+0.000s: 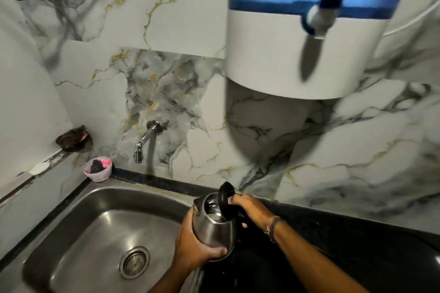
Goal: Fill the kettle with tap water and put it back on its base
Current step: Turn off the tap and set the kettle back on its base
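- Kettle, steel body with black lid, sits low and right of centre in the frame, held above the right rim of the sink, where steel meets the dark counter.
- Lid stands hinged open, upright behind the mouth; the opening is bare and faces up and slightly toward the upper left. Judged: opened so water can go straight in.
- Left hand is wrapped around the lower body and underside of the kettle, fingers curled under the base edge. It carries weight and steadies the tilt.
- Right hand is closed around the black handle side, just behind the raised lid; fingertips show below the handle. Judged: this hand steers, the left supports.
- Two-handed hold suits a vessel about to gain weight, or one being angled under a spout.
- Wall tap, chrome, is at centre-left of the frame above the sink's back edge, well apart from the kettle. No stream is visible from it.
- A white and blue water dispenser with its own spigot hangs upper right, above the counter. The task names tap water, so the wall tap is the likelier target.
- Whether the kettle holds water, cannot tell; the inside reads dark and reflective.
- Kettle base is not in view.
- Small pink cup rests at the sink's back-left corner, clear of the path to the tap.
- Judged stage: early, kettle open and ready, filling not yet begun.
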`<state>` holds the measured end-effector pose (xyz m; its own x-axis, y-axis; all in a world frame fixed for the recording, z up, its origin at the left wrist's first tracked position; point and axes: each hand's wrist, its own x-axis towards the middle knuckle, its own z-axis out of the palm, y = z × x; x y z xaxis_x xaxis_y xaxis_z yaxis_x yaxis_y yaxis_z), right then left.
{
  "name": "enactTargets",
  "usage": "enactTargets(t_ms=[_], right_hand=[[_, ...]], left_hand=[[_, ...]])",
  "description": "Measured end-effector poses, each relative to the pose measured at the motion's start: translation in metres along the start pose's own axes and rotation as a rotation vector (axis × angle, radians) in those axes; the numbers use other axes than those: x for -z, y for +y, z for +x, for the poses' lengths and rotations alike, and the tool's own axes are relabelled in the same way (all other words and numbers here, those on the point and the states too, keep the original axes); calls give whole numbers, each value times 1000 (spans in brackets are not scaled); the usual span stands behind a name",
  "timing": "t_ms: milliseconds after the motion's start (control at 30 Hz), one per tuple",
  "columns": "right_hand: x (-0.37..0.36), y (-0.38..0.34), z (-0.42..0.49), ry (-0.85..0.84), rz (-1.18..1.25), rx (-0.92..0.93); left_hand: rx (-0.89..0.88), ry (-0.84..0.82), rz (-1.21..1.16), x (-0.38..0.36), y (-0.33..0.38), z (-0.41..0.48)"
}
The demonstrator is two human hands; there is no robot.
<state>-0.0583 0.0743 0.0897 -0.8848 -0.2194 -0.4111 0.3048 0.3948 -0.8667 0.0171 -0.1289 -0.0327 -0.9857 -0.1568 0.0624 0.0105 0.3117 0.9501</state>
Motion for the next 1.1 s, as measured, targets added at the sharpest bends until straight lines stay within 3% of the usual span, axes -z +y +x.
enactTargets(t_ms=[167, 367, 800, 1100], right_hand=[[47, 14, -23, 181, -278, -103], [96, 32, -51, 314, -409, -166], [196, 79, -21, 365, -151, -82], [218, 114, 16, 400, -143, -61]], left_hand=[[-46, 12, 63, -62, 31, -15], [-98, -21, 39, -126, 57, -24], [-21, -72, 48, -221, 72, 16], [4, -93, 79, -256, 55, 48]])
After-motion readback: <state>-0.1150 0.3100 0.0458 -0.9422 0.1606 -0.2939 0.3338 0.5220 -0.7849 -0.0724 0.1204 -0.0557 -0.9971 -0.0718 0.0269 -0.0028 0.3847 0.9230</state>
